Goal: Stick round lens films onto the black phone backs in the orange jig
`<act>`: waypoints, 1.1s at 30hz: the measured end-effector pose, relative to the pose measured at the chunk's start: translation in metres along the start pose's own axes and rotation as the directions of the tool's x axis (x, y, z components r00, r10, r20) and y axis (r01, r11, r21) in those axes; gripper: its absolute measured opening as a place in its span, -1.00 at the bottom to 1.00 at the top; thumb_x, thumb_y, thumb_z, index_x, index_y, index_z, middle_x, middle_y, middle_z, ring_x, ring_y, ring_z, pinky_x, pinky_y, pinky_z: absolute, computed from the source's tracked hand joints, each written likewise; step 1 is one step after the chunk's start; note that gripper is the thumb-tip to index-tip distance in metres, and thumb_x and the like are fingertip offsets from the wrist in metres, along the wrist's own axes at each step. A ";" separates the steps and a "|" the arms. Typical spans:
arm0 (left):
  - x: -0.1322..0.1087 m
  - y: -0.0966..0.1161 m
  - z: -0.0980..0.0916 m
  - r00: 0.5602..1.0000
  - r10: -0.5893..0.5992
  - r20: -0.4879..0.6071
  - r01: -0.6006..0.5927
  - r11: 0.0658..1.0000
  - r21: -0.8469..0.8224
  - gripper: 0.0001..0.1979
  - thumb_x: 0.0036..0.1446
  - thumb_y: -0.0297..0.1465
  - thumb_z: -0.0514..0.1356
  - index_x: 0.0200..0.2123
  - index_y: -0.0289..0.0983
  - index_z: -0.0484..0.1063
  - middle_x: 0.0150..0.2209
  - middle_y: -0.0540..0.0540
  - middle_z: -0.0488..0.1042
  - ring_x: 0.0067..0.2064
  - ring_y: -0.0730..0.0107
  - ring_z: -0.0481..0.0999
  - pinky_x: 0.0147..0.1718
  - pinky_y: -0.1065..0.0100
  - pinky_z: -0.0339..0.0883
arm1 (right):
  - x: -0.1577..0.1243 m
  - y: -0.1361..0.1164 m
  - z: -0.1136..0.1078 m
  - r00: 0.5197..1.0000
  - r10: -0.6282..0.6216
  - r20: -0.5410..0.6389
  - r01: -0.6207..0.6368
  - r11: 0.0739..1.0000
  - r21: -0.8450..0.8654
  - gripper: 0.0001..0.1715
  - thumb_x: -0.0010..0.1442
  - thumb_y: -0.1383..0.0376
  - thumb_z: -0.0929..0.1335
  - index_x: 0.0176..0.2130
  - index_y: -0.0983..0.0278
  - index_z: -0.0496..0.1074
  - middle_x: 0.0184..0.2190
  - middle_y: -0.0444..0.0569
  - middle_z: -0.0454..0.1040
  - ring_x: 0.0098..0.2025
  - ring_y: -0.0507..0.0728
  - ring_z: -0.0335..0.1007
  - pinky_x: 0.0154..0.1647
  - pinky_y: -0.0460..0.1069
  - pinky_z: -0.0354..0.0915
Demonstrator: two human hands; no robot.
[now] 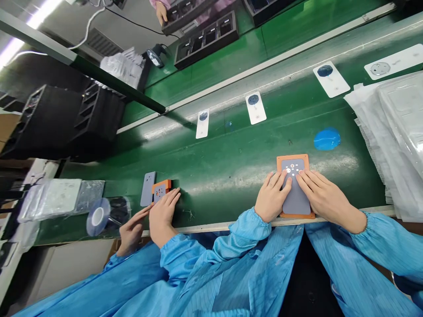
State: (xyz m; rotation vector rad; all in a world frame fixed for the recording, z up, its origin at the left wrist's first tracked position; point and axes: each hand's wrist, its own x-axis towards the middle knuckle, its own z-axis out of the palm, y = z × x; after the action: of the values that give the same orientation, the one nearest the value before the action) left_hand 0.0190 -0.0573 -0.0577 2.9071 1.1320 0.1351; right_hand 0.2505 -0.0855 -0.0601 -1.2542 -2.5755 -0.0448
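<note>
Head view has the left hand (271, 196) and right hand (322, 191) close together, both opened out, fingers laid on a grey panel (296, 196) rather than closed around it. The panel lies between and partly under them in an orange frame (292, 157), whose rim shows past the fingertips and again nearer the body, at the pale front edge (211, 227) of the green table (218, 185). Bare tabletop stretches leftward from the left hand to a co-worker's hand (162, 216). Ahead of the right hand lies a blue oval (327, 139); farther right, stacked plastic packing (401, 114) bounds the room.
</note>
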 end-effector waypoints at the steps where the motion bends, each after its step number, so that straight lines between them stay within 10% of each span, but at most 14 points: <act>1: -0.001 0.002 -0.001 1.000 -0.011 0.019 0.011 1.000 -0.023 -0.51 0.35 -0.44 0.08 0.31 -0.34 0.33 0.41 -0.36 0.27 0.39 -0.12 0.33 0.36 -0.13 0.26 | -0.001 -0.001 0.000 1.000 0.002 0.003 -0.002 1.000 0.001 -0.37 0.31 0.45 0.24 0.31 0.63 0.30 0.30 0.45 0.35 0.35 0.46 0.29 0.38 0.32 0.28; 8: -0.007 -0.017 -0.001 0.997 -0.030 0.076 0.060 0.899 -0.434 -0.41 0.22 -0.48 0.19 0.33 -0.26 0.34 0.45 -0.28 0.21 0.49 -0.15 0.08 0.41 -0.23 0.14 | -0.002 -0.002 -0.002 0.993 -0.028 -0.113 0.031 0.999 0.024 -0.48 0.25 0.54 0.23 0.14 0.56 0.49 0.15 0.36 0.51 0.19 0.40 0.48 0.24 0.27 0.43; 12: 0.011 -0.031 0.001 0.969 -0.239 -0.060 0.094 0.586 -0.805 -0.35 0.17 -0.34 0.36 0.32 -0.17 0.34 0.42 -0.26 0.27 0.48 -0.04 0.16 0.43 -0.13 0.13 | -0.001 0.006 -0.017 0.932 0.080 -0.354 0.038 0.949 0.314 -0.56 0.37 0.51 0.24 0.09 0.31 0.57 0.07 0.09 0.62 0.11 0.25 0.58 0.15 0.14 0.52; 17: 0.058 -0.023 -0.012 0.883 -0.468 0.049 0.055 0.000 -0.998 -0.54 0.07 -0.09 0.45 -0.12 -0.31 0.56 -0.11 -0.20 0.64 -0.07 0.19 0.64 0.01 0.17 0.50 | 0.011 0.024 -0.036 0.632 0.735 -0.245 -0.172 0.441 0.881 -0.83 0.30 0.24 0.47 -0.10 0.19 0.64 -0.24 -0.06 0.69 -0.24 0.17 0.65 -0.14 0.06 0.58; 20: 0.081 -0.016 -0.018 0.896 -0.439 0.073 0.031 -0.101 -0.994 -0.54 -0.05 -0.09 0.51 -0.29 -0.34 0.54 -0.31 -0.08 0.60 -0.27 0.36 0.58 -0.20 0.32 0.45 | 0.027 0.034 -0.036 0.496 0.859 -0.126 -0.010 0.151 0.989 -0.71 0.17 0.09 0.56 -0.22 0.23 0.61 -0.35 -0.09 0.64 -0.41 0.10 0.55 -0.31 0.03 0.53; 28: 0.142 -0.043 -0.011 0.891 -0.452 -0.055 -0.075 -0.028 -0.997 -0.61 -0.02 -0.14 0.47 -0.29 -0.30 0.49 -0.36 0.02 0.55 -0.31 0.43 0.53 -0.24 0.39 0.40 | 0.091 0.078 -0.022 0.502 0.860 -0.090 -0.173 0.202 0.964 -0.61 -0.15 0.15 0.67 -0.43 0.33 0.58 -0.47 -0.05 0.60 -0.40 0.10 0.50 -0.36 -0.02 0.42; 33: 0.172 -0.098 -0.005 0.770 -0.638 -0.007 -0.117 -0.130 -0.984 -0.40 -0.05 -0.19 0.50 0.00 -0.26 0.38 -0.30 -0.06 0.61 -0.25 0.34 0.63 -0.18 0.31 0.48 | 0.171 0.137 -0.022 0.555 0.832 -0.004 -0.237 0.163 0.958 -0.61 0.06 0.10 0.59 -0.25 0.31 0.55 -0.29 -0.02 0.63 -0.34 0.07 0.52 -0.39 -0.07 0.45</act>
State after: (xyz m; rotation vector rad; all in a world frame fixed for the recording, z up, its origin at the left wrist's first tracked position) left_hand 0.0786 0.1317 -0.0448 1.0870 0.9098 1.2319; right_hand 0.2620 0.1279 -0.0078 -1.3215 -1.0177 0.9023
